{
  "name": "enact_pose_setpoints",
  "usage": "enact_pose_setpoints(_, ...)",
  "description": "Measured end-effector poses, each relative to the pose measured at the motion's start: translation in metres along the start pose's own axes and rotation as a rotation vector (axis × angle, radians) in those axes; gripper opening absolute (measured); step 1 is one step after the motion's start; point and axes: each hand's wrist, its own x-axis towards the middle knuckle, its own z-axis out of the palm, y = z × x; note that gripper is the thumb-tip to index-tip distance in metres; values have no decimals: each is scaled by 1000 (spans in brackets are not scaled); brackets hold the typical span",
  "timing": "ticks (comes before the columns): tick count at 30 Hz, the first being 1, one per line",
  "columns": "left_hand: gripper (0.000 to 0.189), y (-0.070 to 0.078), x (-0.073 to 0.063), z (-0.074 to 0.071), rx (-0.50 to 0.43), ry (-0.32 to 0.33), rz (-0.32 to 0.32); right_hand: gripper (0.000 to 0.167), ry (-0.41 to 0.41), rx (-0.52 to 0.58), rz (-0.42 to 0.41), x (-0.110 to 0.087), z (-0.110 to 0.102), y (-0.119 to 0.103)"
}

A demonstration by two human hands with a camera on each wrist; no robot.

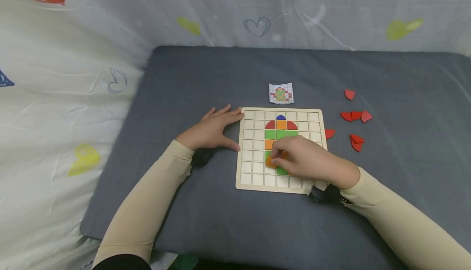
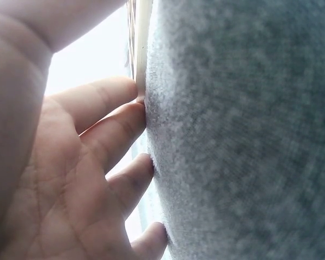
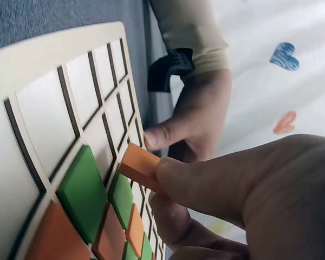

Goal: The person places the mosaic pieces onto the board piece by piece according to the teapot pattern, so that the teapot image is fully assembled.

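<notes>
A small, flat, orange square block (image 3: pixel 141 165) is sticking out from between the thumb and a finger of the right hand (image 1: pixel 303 157), which are pinching it and covering its far end. It is hovering over or meeting the gridded face of a pale, wooden-looking square board (image 1: pixel 257 168), beside the green pieces; whether it is touching is hard to make out.

Within the grid, a blue half-round piece (image 1: pixel 281 117) is sitting at the top, above an orange square (image 1: pixel 281 124) that two red quarter-round pieces (image 1: pixel 270 125) are flanking. A row of green square pieces (image 1: pixel 270 134) is lying below; the right hand is hiding much of the rest of the pattern.

The left hand (image 1: pixel 220 129) is resting at the board's left edge, its fingers spreading and gripping nothing; the left wrist view is showing mostly blurred grey cloth and only a sliver of board.

A small printed paper card (image 1: pixel 281 93) is lying beyond the board, its details too tiny to read. Loose red wedge-shaped pieces (image 1: pixel 350 94) are lying to the right, some overlapping, on the grey cloth-covered bench (image 1: pixel 206 221), whose near right portion the beige right sleeve (image 1: pixel 404 217) is covering
</notes>
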Motion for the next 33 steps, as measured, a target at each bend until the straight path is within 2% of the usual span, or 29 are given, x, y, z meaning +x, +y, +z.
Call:
enact_pose_setpoints(6, 112, -1, -1, 0, -8, 5, 4, 19, -30, -49, -12, 0, 8, -2)
enact_pose_setpoints(15, 111, -3, 0, 1, -7, 14, 4, 24, -22, -122, -47, -1, 12, -3)
enact_pose_setpoints(27, 112, -2, 0, 1, -1, 11, 10, 19, -5, -151, -36, -1, 14, -2)
enact_pose_setpoints(33, 112, -2, 0, 2, -2, 13, 4, 9, 15, -143, -17, -4, 7, -1)
